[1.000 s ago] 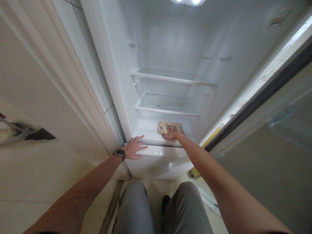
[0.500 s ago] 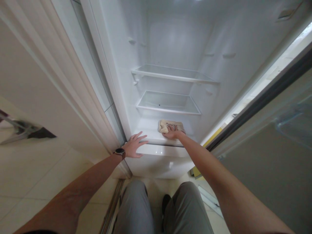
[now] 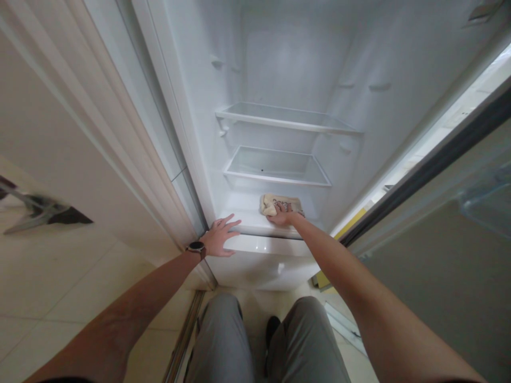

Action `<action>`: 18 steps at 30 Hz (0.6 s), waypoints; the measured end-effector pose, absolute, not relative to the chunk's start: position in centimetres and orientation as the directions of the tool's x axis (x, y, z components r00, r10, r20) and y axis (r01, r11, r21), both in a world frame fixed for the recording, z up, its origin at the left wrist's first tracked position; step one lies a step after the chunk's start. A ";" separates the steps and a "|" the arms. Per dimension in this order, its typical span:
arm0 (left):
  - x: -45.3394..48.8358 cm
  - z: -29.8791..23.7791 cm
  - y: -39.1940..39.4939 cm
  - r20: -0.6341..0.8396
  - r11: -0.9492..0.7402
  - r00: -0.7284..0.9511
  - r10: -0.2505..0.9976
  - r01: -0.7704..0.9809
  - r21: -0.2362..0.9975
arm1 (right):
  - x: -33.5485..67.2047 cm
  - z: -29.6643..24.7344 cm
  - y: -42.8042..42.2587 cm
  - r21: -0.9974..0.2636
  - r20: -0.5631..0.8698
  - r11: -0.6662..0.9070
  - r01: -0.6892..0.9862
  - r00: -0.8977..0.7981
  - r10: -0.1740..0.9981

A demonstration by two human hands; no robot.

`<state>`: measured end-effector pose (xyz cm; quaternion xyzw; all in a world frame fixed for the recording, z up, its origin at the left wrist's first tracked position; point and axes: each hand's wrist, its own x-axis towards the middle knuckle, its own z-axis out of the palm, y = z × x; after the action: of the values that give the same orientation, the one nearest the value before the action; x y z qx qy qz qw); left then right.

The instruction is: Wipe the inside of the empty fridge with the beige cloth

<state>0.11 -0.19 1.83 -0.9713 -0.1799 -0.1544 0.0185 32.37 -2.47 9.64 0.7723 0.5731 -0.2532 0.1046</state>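
Observation:
My right hand (image 3: 281, 216) is on a folded beige cloth (image 3: 294, 204) with dark printing, fingers bent over its near side. The cloth lies on the white floor (image 3: 243, 214) of an open fridge, towards its front. My left hand (image 3: 219, 238), with a dark watch (image 3: 196, 247) at the wrist, rests at the front left edge of the fridge, fingers spread and holding nothing. Just beside it is the top of a white drawer front (image 3: 255, 271) below the compartment.
A lower glass shelf (image 3: 279, 169) and an upper glass shelf (image 3: 287, 118) sit above the cloth. The open fridge door (image 3: 439, 266) stands on the right. On the left is a pale panel (image 3: 80, 133). Something yellow (image 3: 325, 282) shows low by the door.
The view has shifted slightly. My right hand remains on the cloth in nearly the same spot, and my left hand keeps its place at the edge.

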 end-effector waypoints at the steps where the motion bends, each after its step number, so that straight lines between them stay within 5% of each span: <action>1: 0.1 1.8 -0.2 0.310 -0.934 0.886 0.344 0.356 0.019 | 32.3 9.7 -2.5 -0.125 -0.516 -0.320 0.939 0.214 0.830; 18: 0.1 1.7 -0.2 0.312 -0.933 0.885 0.346 0.359 0.019 | 32.1 9.6 -2.0 -0.116 -0.521 -0.364 0.924 0.256 0.814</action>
<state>0.11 -0.16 1.65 -0.9706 -0.1816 -0.1571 0.0196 32.10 -2.02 9.65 0.7851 0.5535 -0.2565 0.1070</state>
